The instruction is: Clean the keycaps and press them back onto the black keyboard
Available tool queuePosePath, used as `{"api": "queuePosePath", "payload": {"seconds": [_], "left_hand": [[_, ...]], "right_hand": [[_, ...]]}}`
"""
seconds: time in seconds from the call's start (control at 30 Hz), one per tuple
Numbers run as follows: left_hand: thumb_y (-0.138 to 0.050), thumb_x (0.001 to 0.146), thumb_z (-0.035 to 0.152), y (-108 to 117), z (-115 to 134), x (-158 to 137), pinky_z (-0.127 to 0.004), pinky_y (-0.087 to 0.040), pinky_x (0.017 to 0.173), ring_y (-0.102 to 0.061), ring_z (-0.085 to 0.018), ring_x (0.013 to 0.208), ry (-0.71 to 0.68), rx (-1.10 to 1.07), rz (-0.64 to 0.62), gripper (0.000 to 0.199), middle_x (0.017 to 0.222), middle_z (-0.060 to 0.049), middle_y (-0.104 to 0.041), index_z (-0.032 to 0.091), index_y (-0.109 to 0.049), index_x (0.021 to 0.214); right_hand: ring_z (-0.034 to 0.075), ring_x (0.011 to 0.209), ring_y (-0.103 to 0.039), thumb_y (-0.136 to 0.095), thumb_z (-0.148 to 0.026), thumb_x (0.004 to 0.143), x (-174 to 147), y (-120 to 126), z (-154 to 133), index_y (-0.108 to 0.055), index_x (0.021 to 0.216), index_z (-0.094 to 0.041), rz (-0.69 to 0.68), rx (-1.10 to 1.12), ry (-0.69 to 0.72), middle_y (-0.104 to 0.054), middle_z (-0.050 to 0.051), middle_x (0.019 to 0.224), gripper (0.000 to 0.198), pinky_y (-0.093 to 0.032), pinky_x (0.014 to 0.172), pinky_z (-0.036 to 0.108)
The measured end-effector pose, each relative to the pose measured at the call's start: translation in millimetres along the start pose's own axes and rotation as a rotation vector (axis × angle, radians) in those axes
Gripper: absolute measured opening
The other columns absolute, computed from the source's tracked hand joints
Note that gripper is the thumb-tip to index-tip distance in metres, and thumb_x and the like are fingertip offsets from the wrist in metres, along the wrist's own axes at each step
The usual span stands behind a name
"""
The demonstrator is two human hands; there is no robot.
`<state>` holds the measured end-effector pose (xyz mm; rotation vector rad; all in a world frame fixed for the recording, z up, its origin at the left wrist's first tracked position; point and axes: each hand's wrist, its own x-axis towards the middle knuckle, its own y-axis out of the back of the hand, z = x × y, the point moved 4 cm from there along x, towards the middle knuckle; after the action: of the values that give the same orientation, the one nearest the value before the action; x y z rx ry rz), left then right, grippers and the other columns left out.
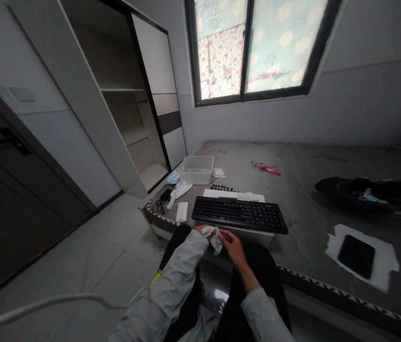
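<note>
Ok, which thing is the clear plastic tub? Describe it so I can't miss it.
Start at the bare grey mattress under the window and go to its near-left corner. Behind the black keyboard, toward the wardrobe, sits the clear plastic tub: the only see-through, box-shaped item there, taller than the flat white pieces nearby.

White walls; dark-framed window [253,47] with frosted panes, daylight behind; open white wardrobe [122,104]; pale tiled floor [79,256]; bare grey mattress [328,185].
</note>
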<state>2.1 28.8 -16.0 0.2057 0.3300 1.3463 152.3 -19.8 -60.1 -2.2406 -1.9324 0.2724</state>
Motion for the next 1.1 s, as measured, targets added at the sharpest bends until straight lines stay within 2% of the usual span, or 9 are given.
{"api": "queuePosePath", "payload": {"seconds": [0.2, 0.37, 0.53, 0.77, 0.87, 0.97, 1.1], "left_hand": [[-0.075, 0.069, 0.019, -1, 3, -5, -0.035, -0.058, 0.078, -0.072, -0.025, 0.081, 0.038, -0.031, 0.077, 0.009, 0.083, -0.009, -0.081, 0.014, -0.076, 0.077], [-0.076, 0.069, 0.019, -1, 2, -5, -0.041, -0.058, 0.084, -0.074, -0.029, 0.088, 0.041, -0.051, 0.112, 0.015, 0.090, -0.012, -0.082, 0.011, -0.076, 0.081], [-0.078, 0.066, 0.015, -4, 2, -3, -0.042, -0.060, 0.084, -0.075, -0.032, 0.089, 0.054, -0.059, 0.103, 0.011, 0.090, -0.013, -0.083, 0.012, -0.076, 0.076], [-0.079, 0.064, 0.017, -4, -2, -2, -0.043, -0.060, 0.085, -0.074, -0.033, 0.091, 0.048, -0.036, 0.094, 0.015, 0.088, -0.011, -0.083, 0.014, -0.077, 0.079], [-0.079, 0.065, 0.017, -4, -4, -1, -0.043, -0.060, 0.086, -0.074, -0.033, 0.092, 0.039, -0.025, 0.085, 0.016, 0.089, -0.010, -0.083, 0.014, -0.077, 0.080], [-0.078, 0.067, 0.019, -4, -4, -2, -0.044, -0.060, 0.087, -0.074, -0.035, 0.093, 0.030, -0.016, 0.075, 0.016, 0.092, -0.014, -0.082, 0.011, -0.078, 0.081], [-0.077, 0.067, 0.016, -7, -6, -1, -0.042, -0.060, 0.086, -0.074, -0.035, 0.093, 0.015, -0.026, 0.059, 0.020, 0.098, -0.017, -0.082, 0.008, -0.078, 0.086]], "right_hand": [[0.029, 0.089, -0.072, -0.078, -0.066, 0.061, 1, 2, -4, -0.075, 0.093, -0.020, 0.055, 0.004, 0.009, -0.079, 0.010, 0.091, 0.056, -0.056, 0.084, 0.042], [0.027, 0.093, -0.069, -0.071, -0.056, 0.073, -5, 5, -11, -0.073, 0.095, -0.021, 0.162, -0.163, 0.131, -0.077, 0.009, 0.095, 0.041, -0.053, 0.086, 0.039], [0.026, 0.085, -0.067, -0.069, -0.047, 0.074, -11, 2, -16, -0.073, 0.094, -0.021, 0.117, -0.297, 0.195, -0.077, 0.008, 0.090, 0.033, -0.052, 0.082, 0.038], [0.023, 0.077, -0.066, -0.070, -0.050, 0.076, -16, -4, -25, -0.074, 0.098, -0.022, 0.073, -0.341, 0.190, -0.076, 0.007, 0.090, 0.036, -0.052, 0.074, 0.035], [0.023, 0.081, -0.067, -0.069, -0.044, 0.076, -16, -4, -23, -0.071, 0.101, -0.022, 0.087, -0.313, 0.198, -0.076, 0.007, 0.092, 0.033, -0.053, 0.077, 0.034], [0.023, 0.084, -0.069, -0.065, -0.038, 0.077, -14, 0, -17, -0.068, 0.105, -0.023, 0.135, -0.265, 0.189, -0.076, 0.005, 0.091, 0.032, -0.054, 0.080, 0.035], [0.025, 0.085, -0.070, -0.060, -0.040, 0.080, -12, 3, -13, -0.071, 0.097, -0.023, 0.121, -0.292, 0.174, -0.077, 0.005, 0.090, 0.027, -0.053, 0.083, 0.037]]}}
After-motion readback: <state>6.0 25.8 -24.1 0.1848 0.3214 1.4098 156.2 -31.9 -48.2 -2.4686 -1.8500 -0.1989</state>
